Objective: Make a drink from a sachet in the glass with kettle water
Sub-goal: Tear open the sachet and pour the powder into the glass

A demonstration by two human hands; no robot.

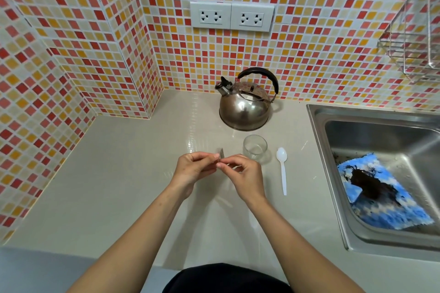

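We saw a wall of small red, orange and cream mosaic tiles (95,31) wrapping a corner, with two white double power sockets (232,16) set in it. Below ran a glossy pale beige countertop (114,173). At right sat a stainless steel sink (371,140), with a chrome wire rack (414,38) mounted above it.

Pale glossy countertop (123,173), steel kettle (245,107) beyond the right hand (242,176), empty glass (254,147) just past its fingers, white plastic spoon (282,169) to its right
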